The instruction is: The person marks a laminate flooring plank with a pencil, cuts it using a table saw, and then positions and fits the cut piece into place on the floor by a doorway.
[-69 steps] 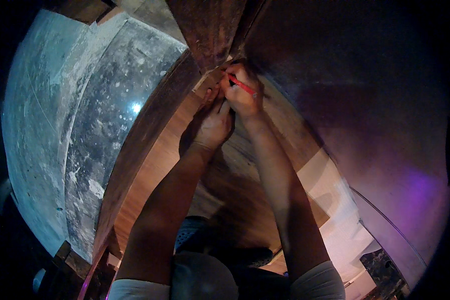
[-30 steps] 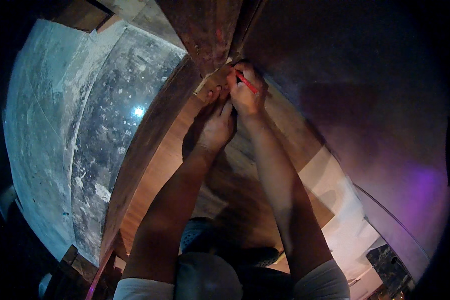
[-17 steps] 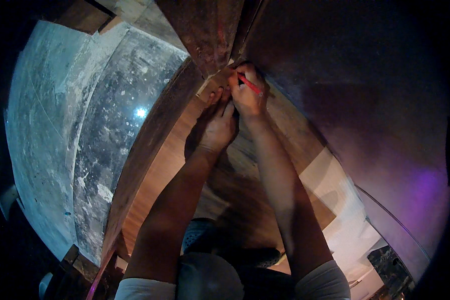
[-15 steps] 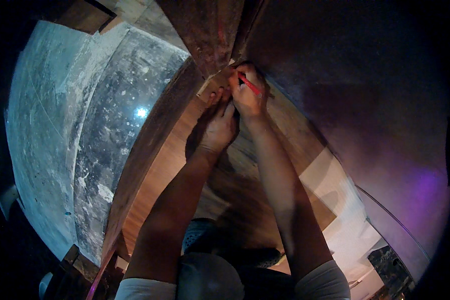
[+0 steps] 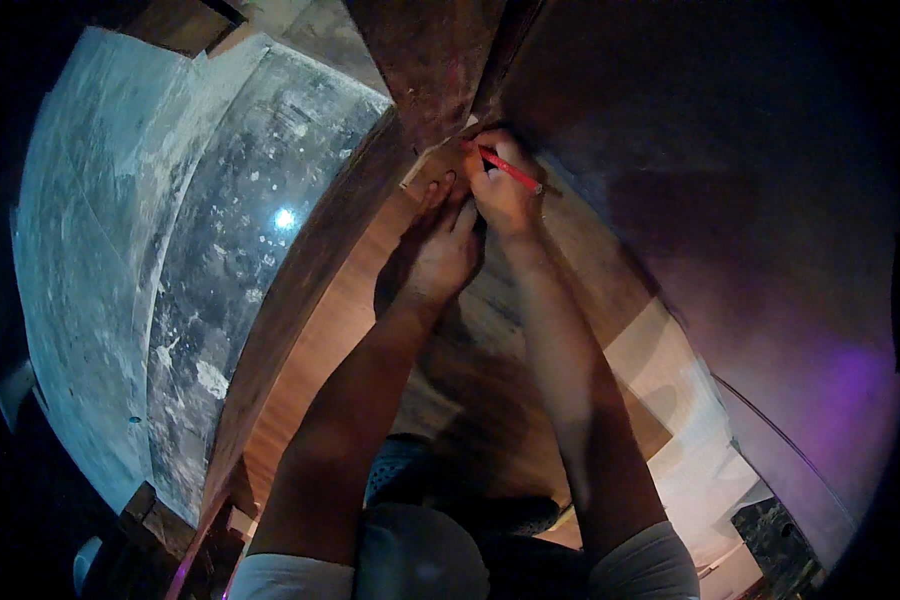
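My right hand (image 5: pixel 508 195) is closed round a red pencil (image 5: pixel 511 170), its tip end up against a small strip of wood (image 5: pixel 432 160). That strip lies across the far, narrow end of a wooden panel (image 5: pixel 315 335). Beside it, my left hand (image 5: pixel 442 250) rests with its fingers stretched out, the fingertips on the strip's near edge. The pencil slants down to the right, and its point is hard to make out behind my fingers. Both forearms reach forward over the panel from the lower edge.
A dark wooden board (image 5: pixel 295 270) runs along the panel's left side. Past it lies a grey, paint-spotted surface (image 5: pixel 225 250). A reddish-brown wooden piece (image 5: pixel 430 60) stands at the far end. On the right a thin cable (image 5: pixel 785 435) crosses the purple-lit floor.
The red pencil now lies at a flatter slant, with more of its length showing outside my right hand. My left hand stays on the strip. The view has shifted slightly.
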A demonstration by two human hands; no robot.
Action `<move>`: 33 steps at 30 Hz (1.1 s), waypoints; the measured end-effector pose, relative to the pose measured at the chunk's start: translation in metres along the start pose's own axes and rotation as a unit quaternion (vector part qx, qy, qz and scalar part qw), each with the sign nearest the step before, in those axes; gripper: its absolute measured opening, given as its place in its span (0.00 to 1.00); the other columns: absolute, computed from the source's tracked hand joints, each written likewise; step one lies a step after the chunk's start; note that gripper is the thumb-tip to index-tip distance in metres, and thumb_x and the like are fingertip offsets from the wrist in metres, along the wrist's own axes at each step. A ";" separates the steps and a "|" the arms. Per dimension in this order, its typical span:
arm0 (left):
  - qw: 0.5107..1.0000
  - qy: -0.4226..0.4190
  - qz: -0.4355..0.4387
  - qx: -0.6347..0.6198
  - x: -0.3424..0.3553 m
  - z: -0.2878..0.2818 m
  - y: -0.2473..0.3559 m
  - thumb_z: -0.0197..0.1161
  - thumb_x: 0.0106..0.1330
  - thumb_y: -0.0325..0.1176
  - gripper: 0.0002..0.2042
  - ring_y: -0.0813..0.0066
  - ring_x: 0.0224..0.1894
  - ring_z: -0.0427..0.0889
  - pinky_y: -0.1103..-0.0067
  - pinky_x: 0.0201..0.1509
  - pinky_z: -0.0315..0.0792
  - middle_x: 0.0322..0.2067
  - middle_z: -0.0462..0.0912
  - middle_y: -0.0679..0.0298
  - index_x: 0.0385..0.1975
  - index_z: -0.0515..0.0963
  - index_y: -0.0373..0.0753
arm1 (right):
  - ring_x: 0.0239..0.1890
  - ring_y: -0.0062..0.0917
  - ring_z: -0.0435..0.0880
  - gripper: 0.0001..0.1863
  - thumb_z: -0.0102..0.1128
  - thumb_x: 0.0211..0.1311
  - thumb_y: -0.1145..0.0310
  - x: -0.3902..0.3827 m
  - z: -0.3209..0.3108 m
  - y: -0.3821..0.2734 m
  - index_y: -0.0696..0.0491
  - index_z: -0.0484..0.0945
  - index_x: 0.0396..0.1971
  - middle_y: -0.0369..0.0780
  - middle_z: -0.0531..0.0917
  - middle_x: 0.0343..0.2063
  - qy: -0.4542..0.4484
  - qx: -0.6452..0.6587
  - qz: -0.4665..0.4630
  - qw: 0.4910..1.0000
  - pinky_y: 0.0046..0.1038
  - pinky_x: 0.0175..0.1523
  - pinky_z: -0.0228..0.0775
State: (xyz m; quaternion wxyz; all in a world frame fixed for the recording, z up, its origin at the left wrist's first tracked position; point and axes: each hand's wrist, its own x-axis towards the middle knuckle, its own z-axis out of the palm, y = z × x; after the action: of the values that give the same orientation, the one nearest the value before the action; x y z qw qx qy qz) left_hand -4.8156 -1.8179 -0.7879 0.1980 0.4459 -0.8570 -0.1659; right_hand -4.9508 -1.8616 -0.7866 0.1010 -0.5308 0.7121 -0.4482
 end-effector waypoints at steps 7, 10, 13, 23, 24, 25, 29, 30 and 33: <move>0.999 -0.005 0.026 0.018 0.000 0.002 -0.005 0.59 0.61 0.34 0.22 0.53 0.73 0.62 0.63 0.79 0.52 0.67 0.67 0.50 0.57 0.73 0.38 | 0.33 0.45 0.85 0.08 0.68 0.56 0.62 0.001 0.001 0.000 0.47 0.80 0.31 0.43 0.85 0.29 0.011 -0.012 -0.022 1.000 0.42 0.38 0.78; 1.000 0.011 0.021 -0.003 0.000 0.004 -0.003 0.59 0.60 0.33 0.23 0.52 0.72 0.62 0.61 0.78 0.54 0.67 0.67 0.51 0.57 0.73 0.37 | 0.34 0.44 0.85 0.08 0.68 0.57 0.62 0.000 -0.001 0.000 0.47 0.80 0.32 0.44 0.85 0.30 -0.003 -0.017 0.000 1.000 0.42 0.39 0.78; 0.999 0.017 0.019 -0.035 0.002 0.010 -0.004 0.59 0.61 0.31 0.24 0.50 0.72 0.62 0.61 0.76 0.56 0.68 0.67 0.52 0.59 0.72 0.37 | 0.35 0.43 0.84 0.08 0.67 0.59 0.62 -0.006 -0.017 0.002 0.50 0.80 0.32 0.44 0.85 0.30 -0.018 0.023 0.046 0.999 0.40 0.41 0.77; 0.992 0.091 -0.073 0.051 0.006 -0.004 0.005 0.58 0.62 0.33 0.30 0.50 0.68 0.65 0.60 0.70 0.59 0.69 0.65 0.53 0.67 0.65 0.38 | 0.41 0.22 0.82 0.16 0.51 0.66 0.73 -0.204 -0.180 0.043 0.59 0.80 0.50 0.40 0.85 0.38 0.280 0.226 0.354 0.864 0.23 0.46 0.73; 0.989 0.106 -0.080 0.069 0.006 -0.002 0.001 0.58 0.61 0.33 0.31 0.51 0.67 0.66 0.59 0.69 0.59 0.69 0.65 0.55 0.67 0.65 0.38 | 0.39 0.20 0.82 0.17 0.52 0.66 0.71 -0.208 -0.199 0.052 0.59 0.79 0.51 0.39 0.86 0.37 0.290 0.190 0.374 0.860 0.21 0.43 0.72; 0.987 0.121 -0.076 0.075 0.005 0.002 -0.005 0.58 0.61 0.33 0.30 0.51 0.67 0.66 0.59 0.69 0.59 0.69 0.65 0.55 0.67 0.65 0.38 | 0.37 0.18 0.83 0.18 0.53 0.66 0.70 -0.212 -0.211 0.056 0.59 0.79 0.52 0.39 0.86 0.36 0.301 0.153 0.394 0.855 0.19 0.39 0.70; 0.986 0.125 -0.093 0.051 0.005 0.008 -0.007 0.57 0.64 0.34 0.29 0.51 0.66 0.67 0.58 0.70 0.58 0.68 0.65 0.54 0.67 0.65 0.38 | 0.26 0.13 0.76 0.19 0.56 0.66 0.67 -0.204 -0.228 0.062 0.58 0.80 0.54 0.34 0.85 0.33 0.302 0.204 0.484 0.795 0.17 0.26 0.59; 0.987 0.113 -0.107 0.036 0.005 0.007 -0.006 0.56 0.65 0.35 0.28 0.50 0.65 0.67 0.58 0.70 0.58 0.68 0.65 0.54 0.67 0.65 0.38 | 0.24 0.13 0.74 0.19 0.56 0.65 0.68 -0.196 -0.226 0.060 0.58 0.80 0.53 0.33 0.84 0.32 0.323 0.220 0.482 0.784 0.18 0.25 0.59; 0.985 0.134 -0.083 0.065 0.007 0.002 0.001 0.57 0.66 0.36 0.29 0.49 0.65 0.66 0.57 0.69 0.59 0.67 0.66 0.54 0.67 0.65 0.37 | 0.21 0.14 0.70 0.18 0.57 0.64 0.68 -0.183 -0.225 0.063 0.56 0.80 0.53 0.31 0.82 0.29 0.351 0.265 0.477 0.761 0.18 0.24 0.57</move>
State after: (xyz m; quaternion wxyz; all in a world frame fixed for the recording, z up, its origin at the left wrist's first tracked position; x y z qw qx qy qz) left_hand -4.8209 -1.8235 -0.7883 0.2672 0.5458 -0.7916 -0.0640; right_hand -5.0561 -1.5844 -0.7644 0.1810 0.1194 0.7119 -0.6680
